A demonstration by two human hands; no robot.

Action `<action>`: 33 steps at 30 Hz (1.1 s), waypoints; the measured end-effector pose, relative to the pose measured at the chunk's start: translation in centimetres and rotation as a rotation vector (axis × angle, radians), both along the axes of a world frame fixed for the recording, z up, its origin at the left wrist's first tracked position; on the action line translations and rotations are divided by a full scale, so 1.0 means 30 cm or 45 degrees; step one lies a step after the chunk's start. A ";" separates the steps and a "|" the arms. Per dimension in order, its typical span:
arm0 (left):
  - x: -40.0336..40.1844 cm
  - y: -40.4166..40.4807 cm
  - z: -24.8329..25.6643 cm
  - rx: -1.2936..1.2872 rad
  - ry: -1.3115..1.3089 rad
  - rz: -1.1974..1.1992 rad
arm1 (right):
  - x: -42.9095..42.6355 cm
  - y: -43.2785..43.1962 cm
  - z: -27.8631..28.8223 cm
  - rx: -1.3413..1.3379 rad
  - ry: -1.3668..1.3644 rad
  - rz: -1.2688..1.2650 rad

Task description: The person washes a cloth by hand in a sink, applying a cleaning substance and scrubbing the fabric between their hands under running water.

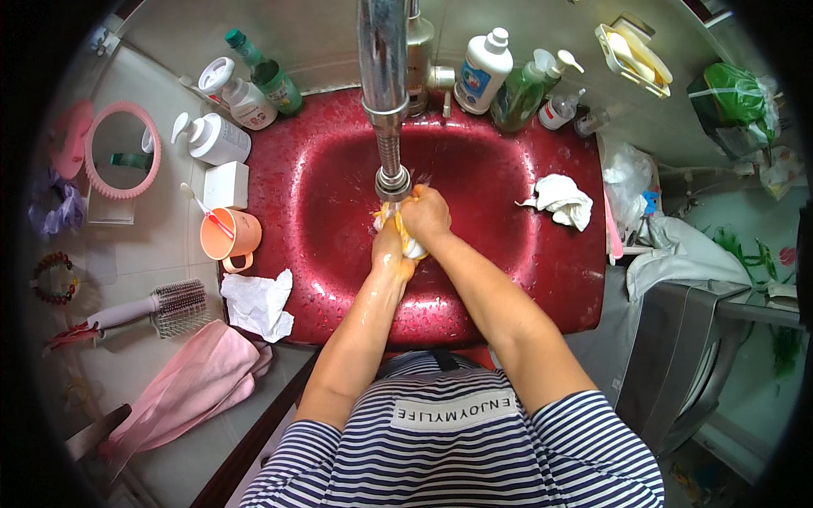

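Under the metal faucet spout [392, 181], both my hands are on a wet yellow-and-white cloth [413, 247] bunched up small. My right hand [425, 214] is closed in a fist over its upper end, just beside the spout. Lower and to the left, my left hand [386, 246] grips the cloth, its fingers mostly hidden by the folds. Water wets my left forearm. Beneath them lies the dark red sink basin [483, 171], with drops over its surface. A crumpled white cloth [564, 200] rests on the right rim.
Pump bottles, including a white bottle [484, 73], line the back edge. On the left stand an orange cup [244, 225] with a toothbrush, a hairbrush [181, 308], a pink towel [197, 387] and crumpled white paper [257, 305]. A grey washing machine [673, 343] stands at the right.
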State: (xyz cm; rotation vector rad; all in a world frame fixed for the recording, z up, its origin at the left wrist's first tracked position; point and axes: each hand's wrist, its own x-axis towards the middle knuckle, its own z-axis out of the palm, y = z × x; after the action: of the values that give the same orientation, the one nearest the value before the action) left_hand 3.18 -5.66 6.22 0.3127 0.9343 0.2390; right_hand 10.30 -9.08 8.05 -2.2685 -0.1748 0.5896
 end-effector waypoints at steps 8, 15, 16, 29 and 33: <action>-0.152 0.222 -0.253 -0.349 -0.949 -0.309 | -0.295 -0.015 0.078 0.576 -0.505 0.292; -0.067 0.077 -0.032 0.273 0.033 -0.093 | -0.144 -0.010 0.074 0.325 -0.162 -0.100; -0.077 0.107 -0.037 0.097 -0.067 -0.007 | -0.242 -0.026 0.114 0.580 -0.335 0.020; -0.061 0.204 0.154 0.712 -0.147 -1.197 | 0.084 -0.081 0.023 0.947 1.255 0.042; -0.057 0.201 0.128 0.678 -0.135 -1.212 | 0.121 -0.018 0.054 0.601 0.535 0.114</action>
State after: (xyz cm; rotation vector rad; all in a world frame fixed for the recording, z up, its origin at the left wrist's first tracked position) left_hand 1.47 0.35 10.05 1.1783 0.5202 -0.3820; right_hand 13.93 -9.62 9.67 -1.6510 -0.1835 0.9476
